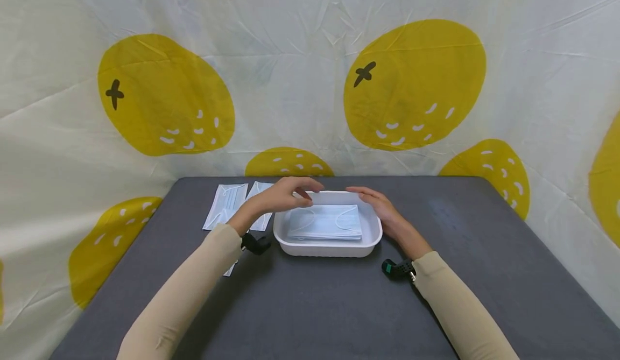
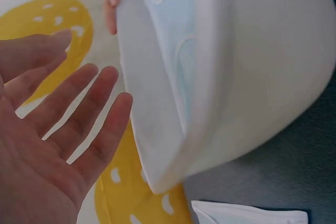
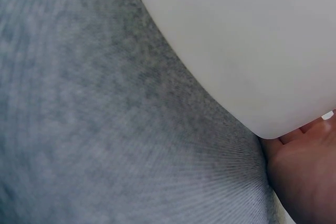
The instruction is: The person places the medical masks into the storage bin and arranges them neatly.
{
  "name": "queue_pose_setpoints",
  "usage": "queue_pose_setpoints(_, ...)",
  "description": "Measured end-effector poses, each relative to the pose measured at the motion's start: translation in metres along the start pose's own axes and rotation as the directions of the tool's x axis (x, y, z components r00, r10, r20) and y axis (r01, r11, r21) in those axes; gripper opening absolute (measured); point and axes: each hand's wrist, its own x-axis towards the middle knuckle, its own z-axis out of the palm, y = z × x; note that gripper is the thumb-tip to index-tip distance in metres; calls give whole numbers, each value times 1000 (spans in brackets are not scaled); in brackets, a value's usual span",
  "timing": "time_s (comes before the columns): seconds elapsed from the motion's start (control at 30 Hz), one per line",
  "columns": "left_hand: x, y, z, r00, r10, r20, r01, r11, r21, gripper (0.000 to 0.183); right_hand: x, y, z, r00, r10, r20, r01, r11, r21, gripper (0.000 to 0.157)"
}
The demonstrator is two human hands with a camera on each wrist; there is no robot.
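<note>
Left hand (image 1: 286, 194): released, nothing in it. Fingers loosely bent and spread, hanging above the left end of the white, rounded-rectangle, plastic-looking tray (image 1: 328, 249). Can't tell if any fingertip touches the rim.

Right hand (image 1: 385, 209): not clenched, fingers extended, laid along the outside of the tray's right end, palm side against the wall. Fingertips at its far right corner.

Inside the tray: a flat, neat stack of light-blue rectangular pleated face masks (image 1: 324, 223), white ear loops showing on the top one. Count can't be read.

Left of the tray, lying flat: one loose light-blue mask with white loops (image 1: 227, 204), fully left of it; a second loose mask (image 1: 262, 223) just beside the tray, partly covered by the left hand. Nearer the person, left of the tray's front, a small pale corner (image 1: 230, 270) pokes out from under the left forearm; rest hidden.

Both wrists, near side of the tray: black bands (image 1: 398, 268), beige sleeves (image 1: 455, 301).

Under the tray: dark grey worktop (image 1: 315, 306). Behind it: white curtain (image 1: 290, 80) with yellow fruit print.
</note>
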Motion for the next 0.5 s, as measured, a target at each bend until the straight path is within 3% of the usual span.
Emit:
queue_pose_setpoints(0.27, -32, -12, -7, 988, -28, -154, 14, 996, -91, 39, -1, 1, -2, 1000, -4, 5, 4, 1000, -13, 44)
queue_pose_setpoints(0.4, -52, -23, -12, 972, -60, -229, 30, 991, -131, 39, -1, 0, -1, 1000, -8, 6, 8, 1000, -11, 44)
queue_pose_setpoints(0.5, -68, -32, -17, 949, -108, -295, 64, 986, -154, 38, -1, 0, 0, 1000, -4, 4, 4, 1000, -2, 44)
